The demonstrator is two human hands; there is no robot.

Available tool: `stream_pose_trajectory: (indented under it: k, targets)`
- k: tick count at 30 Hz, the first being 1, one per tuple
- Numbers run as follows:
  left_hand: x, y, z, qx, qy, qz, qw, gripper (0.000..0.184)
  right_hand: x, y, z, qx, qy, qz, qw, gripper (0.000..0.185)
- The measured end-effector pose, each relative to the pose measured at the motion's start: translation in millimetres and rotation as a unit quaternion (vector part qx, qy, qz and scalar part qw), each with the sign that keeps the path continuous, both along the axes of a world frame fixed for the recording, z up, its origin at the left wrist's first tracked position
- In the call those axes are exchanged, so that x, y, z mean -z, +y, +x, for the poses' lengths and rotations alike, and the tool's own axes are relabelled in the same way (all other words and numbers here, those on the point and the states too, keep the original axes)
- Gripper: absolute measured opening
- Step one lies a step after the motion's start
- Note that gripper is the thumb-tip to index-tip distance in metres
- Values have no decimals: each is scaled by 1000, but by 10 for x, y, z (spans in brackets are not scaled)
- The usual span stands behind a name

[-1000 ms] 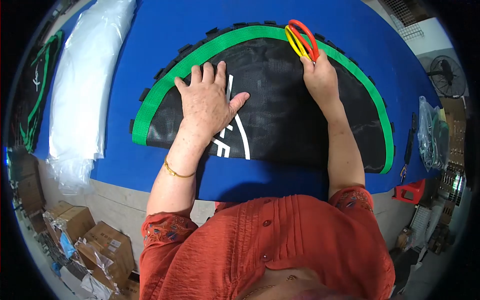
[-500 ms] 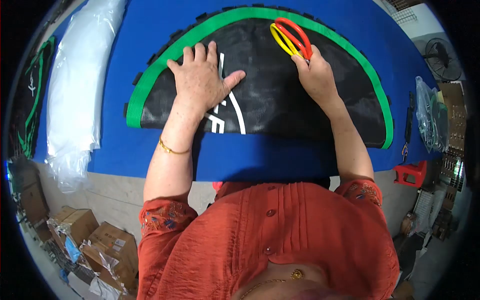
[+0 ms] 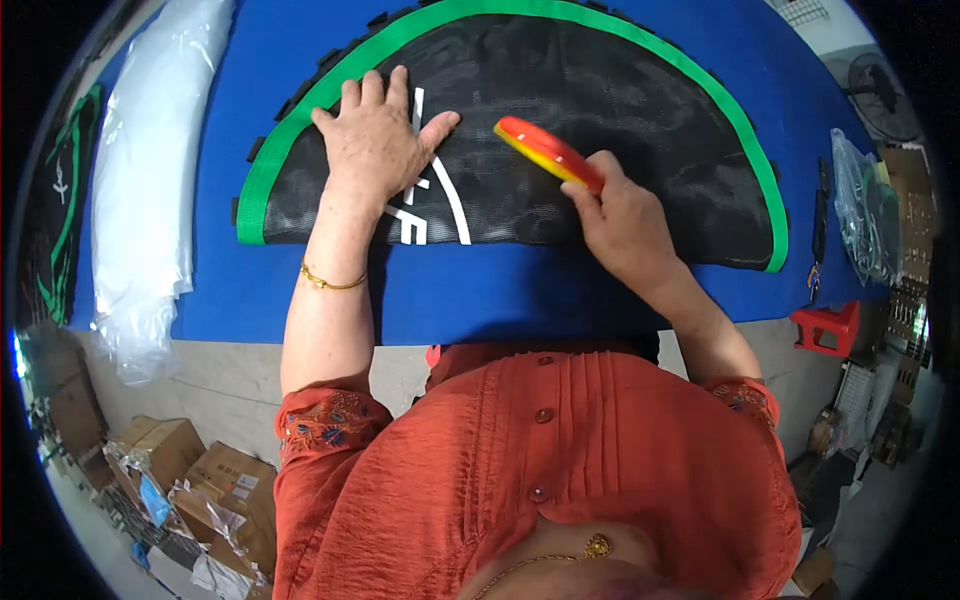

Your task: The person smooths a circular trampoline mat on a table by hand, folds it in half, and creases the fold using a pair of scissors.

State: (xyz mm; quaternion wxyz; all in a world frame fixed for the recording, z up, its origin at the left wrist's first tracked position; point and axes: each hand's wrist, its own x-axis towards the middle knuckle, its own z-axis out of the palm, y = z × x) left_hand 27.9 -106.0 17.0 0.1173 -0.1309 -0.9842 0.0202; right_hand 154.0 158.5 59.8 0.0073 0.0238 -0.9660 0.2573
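Note:
A half-circle of black mesh fabric (image 3: pixel 550 130) with a green webbing border (image 3: pixel 752 150) and white markings lies flat on the blue-covered table. My left hand (image 3: pixel 375 140) rests spread on its left part, fingers apart, partly covering the white lettering. Above the middle right of the mesh, my right hand (image 3: pixel 630 220) is closed round the lower end of a pair of scissors (image 3: pixel 545 152). Their red and yellow handles point up and left, away from my palm. The blades are hidden in the hand.
Clear plastic sheeting (image 3: pixel 150 180) lies along the table's left side, beside another black and green piece (image 3: pixel 62 200). At right are a bagged item (image 3: pixel 862 215) and a black strap (image 3: pixel 820 215). A red stool (image 3: pixel 828 328) and cardboard boxes (image 3: pixel 225 490) stand on the floor.
My right hand has come down towards me with the scissors, whose handles now tilt left. The mesh and my left hand appear slightly higher and further left in view.

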Motion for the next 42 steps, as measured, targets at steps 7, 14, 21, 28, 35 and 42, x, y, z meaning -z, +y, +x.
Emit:
stream_pose_trajectory:
  k: [7, 14, 21, 28, 35, 42]
  targets:
    - [-21, 18, 11, -5, -24, -2, 1000, 94, 128, 724, -227, 145, 58, 147, 977, 26]
    - [-88, 49, 37, -17, -46, -12, 999, 91, 320, 1669, -463, 251, 112, 158, 949, 34]
    - [-44, 50, 34, -16, -35, -15, 999, 90, 409, 1723, -685, 248, 138, 63, 957, 36]
    - [-111, 98, 46, -32, -57, -27, 998, 89, 346, 1512, -1003, 179, 137, -1, 974, 35]
    - [-92, 94, 51, -35, -50, -26, 998, 89, 383, 1428, -1233, 165, 134, 4, 977, 35]
    - [-114, 98, 48, -33, -52, -29, 998, 89, 266, 1207, -1346, 140, 98, 24, 985, 37]
